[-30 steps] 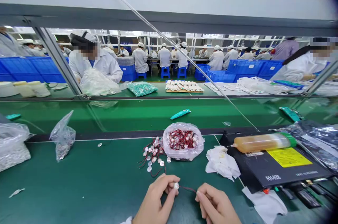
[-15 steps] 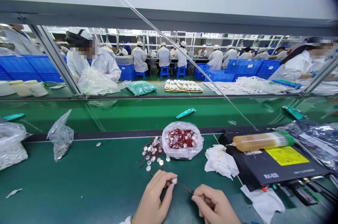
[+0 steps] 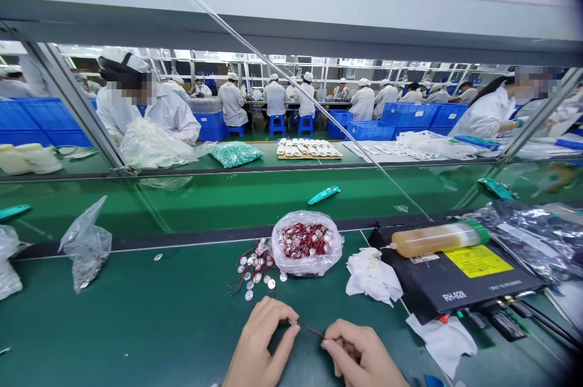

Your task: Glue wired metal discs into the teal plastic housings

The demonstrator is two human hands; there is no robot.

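My left hand pinches a small silver disc between thumb and fingertips at the bottom centre. A thin red wire runs from the disc to my right hand, whose fingers are closed on the wire's other end. Just beyond my hands lies a loose heap of the same discs with red wires. Beside it stands an open clear bag full of them.
A crumpled white tissue lies right of the bag. A black box with a yellow label carries a bottle of amber liquid. Small plastic bags sit at left. A green conveyor bears a teal part. Workers in white sit beyond.
My hands have drawn slightly closer to me, keeping the disc and wire between them. The view has shifted a little to the right, and the teal part has drifted along the conveyor.
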